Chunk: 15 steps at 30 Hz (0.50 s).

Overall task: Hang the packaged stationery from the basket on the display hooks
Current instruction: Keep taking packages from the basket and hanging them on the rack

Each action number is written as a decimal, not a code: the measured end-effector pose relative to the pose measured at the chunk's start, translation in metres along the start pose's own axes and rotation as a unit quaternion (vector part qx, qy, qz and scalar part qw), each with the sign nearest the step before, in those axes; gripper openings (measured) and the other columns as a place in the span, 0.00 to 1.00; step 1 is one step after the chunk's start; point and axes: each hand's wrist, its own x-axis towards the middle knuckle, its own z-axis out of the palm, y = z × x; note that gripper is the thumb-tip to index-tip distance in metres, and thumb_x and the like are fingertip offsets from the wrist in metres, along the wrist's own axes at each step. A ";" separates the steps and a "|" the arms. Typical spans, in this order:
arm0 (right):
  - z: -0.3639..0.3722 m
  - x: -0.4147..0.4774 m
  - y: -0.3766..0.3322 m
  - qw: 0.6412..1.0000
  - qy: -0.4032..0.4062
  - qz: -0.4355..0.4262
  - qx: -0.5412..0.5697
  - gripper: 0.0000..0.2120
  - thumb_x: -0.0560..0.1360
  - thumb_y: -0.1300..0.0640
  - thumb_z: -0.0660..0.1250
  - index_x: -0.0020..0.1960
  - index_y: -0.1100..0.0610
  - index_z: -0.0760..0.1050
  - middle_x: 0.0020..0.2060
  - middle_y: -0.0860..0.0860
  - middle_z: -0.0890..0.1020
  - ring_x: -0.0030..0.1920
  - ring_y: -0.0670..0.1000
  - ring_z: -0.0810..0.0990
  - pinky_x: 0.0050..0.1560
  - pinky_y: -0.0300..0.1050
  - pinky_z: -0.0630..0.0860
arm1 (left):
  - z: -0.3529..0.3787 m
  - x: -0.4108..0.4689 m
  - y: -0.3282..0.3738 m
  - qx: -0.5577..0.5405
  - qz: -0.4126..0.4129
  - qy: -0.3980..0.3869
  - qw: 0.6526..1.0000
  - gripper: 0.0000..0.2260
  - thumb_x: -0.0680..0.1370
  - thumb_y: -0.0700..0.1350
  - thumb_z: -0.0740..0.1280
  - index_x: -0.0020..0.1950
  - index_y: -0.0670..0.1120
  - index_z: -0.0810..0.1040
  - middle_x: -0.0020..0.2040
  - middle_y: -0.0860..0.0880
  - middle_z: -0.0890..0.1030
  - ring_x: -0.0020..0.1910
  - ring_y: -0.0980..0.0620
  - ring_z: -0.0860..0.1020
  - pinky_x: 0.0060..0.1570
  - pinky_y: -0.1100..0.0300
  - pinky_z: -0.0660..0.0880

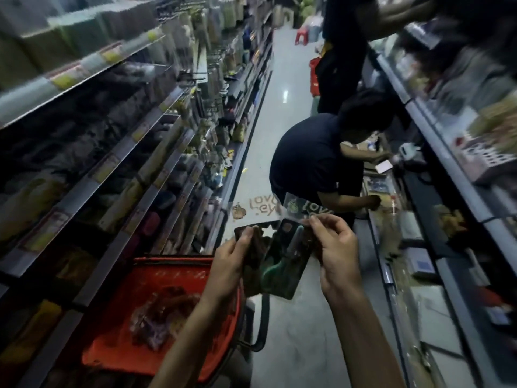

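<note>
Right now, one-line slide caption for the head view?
Left hand and right hand each grip packaged stationery beside the red basket in a shop aisle.

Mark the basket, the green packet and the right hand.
basket (173,275), head view, red far wall.
packet (281,271), head view, green print on its front.
right hand (335,259), head view, back of the hand.

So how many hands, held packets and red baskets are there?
Hands: 2, the left hand and the right hand
Packets held: 2, the left packet and the right packet
Red basket: 1
Total: 5
</note>
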 end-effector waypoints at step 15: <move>-0.149 -0.111 -0.062 0.902 0.382 -0.130 -0.157 0.23 0.81 0.48 0.70 0.36 0.60 0.66 0.28 0.55 0.64 0.29 0.54 0.62 0.29 0.49 0.62 | 0.119 -0.018 -0.006 -0.013 0.024 -0.244 0.969 0.08 0.84 0.47 0.67 0.58 0.49 0.85 0.52 0.48 0.88 0.49 0.54 0.84 0.44 0.60 0.79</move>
